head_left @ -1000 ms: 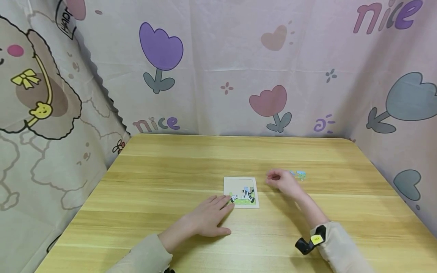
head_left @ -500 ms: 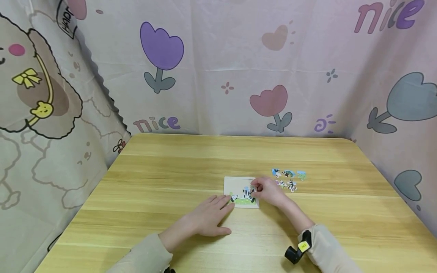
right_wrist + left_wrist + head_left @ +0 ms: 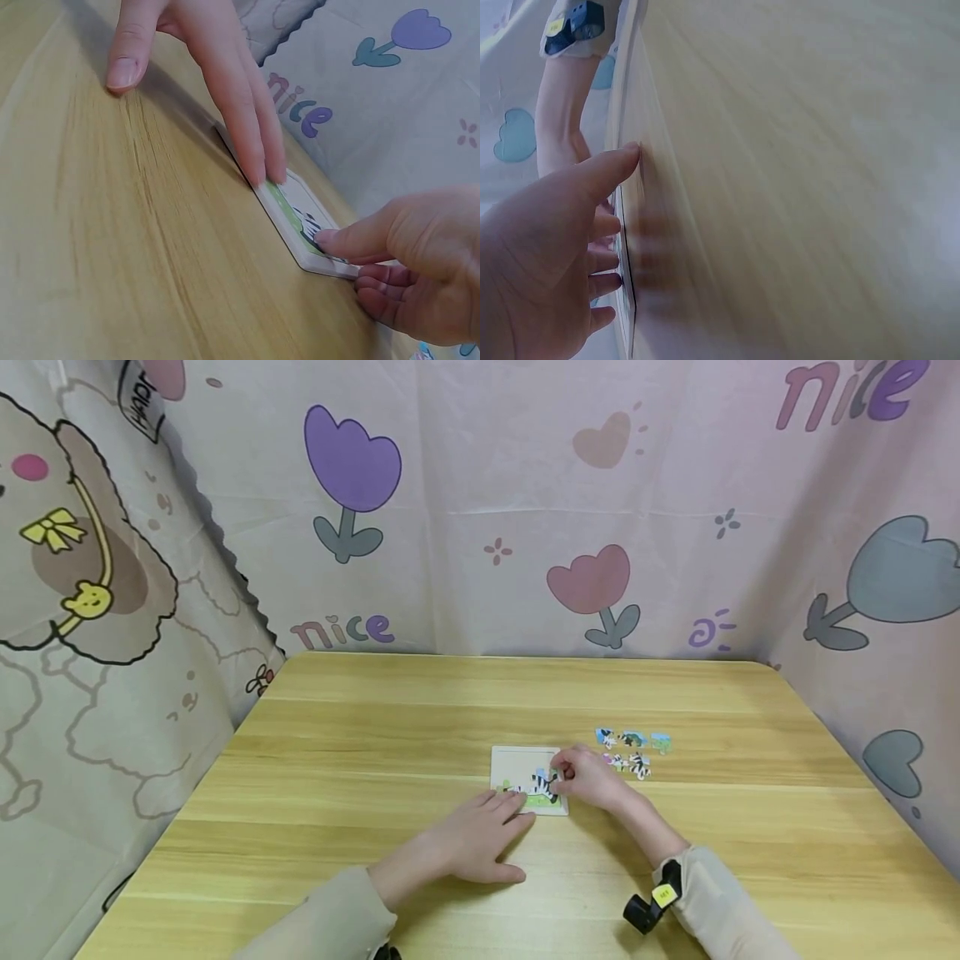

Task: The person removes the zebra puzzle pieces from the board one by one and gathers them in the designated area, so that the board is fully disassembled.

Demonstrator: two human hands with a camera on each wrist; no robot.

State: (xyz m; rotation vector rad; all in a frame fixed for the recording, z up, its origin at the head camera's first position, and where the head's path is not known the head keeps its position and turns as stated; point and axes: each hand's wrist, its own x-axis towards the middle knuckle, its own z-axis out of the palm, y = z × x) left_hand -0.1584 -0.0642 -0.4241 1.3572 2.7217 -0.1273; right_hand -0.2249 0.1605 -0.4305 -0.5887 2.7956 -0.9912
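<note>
The right hand (image 3: 592, 779), away by the loose puzzle pieces (image 3: 633, 752) a second ago, now presses a piece into the zebra puzzle tray (image 3: 527, 781) at mid-tabletop (image 3: 375, 752) (fingers curled, pinching it). The left hand (image 3: 472, 839) stays flat, steadying the tray's near edge. The picture is part filled.

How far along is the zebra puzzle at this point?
Partly done. The lower part of the puzzle tray already shows a zebra on grass. In hand: the right hand presses a piece at the tray's right side while the left hand rests flat on the near left corner. Left: the tray's upper area looks bare, and five loose pieces lie on the table.
</note>
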